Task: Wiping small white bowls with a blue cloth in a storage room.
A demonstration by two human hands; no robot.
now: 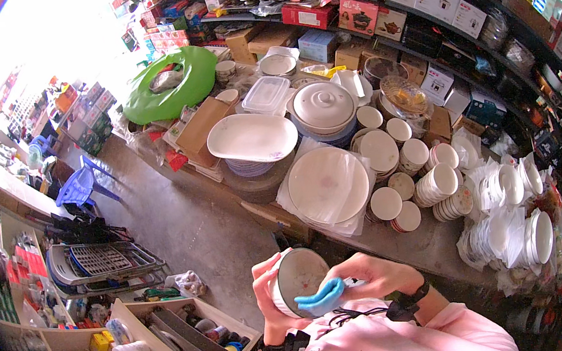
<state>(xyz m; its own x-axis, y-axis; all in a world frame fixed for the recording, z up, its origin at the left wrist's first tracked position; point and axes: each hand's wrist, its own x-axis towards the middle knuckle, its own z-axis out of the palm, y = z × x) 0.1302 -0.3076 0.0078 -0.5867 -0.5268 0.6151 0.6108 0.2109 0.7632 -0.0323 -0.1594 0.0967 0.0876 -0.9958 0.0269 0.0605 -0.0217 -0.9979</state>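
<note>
A white ceramic bowl (pixel 302 275) with a faint floral pattern inside is held tilted close to my chest. My left hand (pixel 265 290) grips it from the left side, fingers around its outer wall. My right hand (pixel 371 275) pinches a folded blue cloth (pixel 321 298), whose end lies at the bowl's rim and inner wall. Just beyond my hands, on the table, are a stack of round white plates (pixel 328 185) with plastic film and several stacked white bowls (pixel 386 203). An oblong white platter (pixel 252 137) tops another stack, near a lidded white casserole (pixel 322 106).
Film-wrapped dishes (pixel 512 230) crowd the table's right end. A green ring-shaped item (pixel 170 83) lies at its far left. Boxed cookware fills shelves (pixel 429 7) behind. Wooden bins (pixel 191 304) of goods stand at lower left, with a blue plastic chair (pixel 81 186) farther off.
</note>
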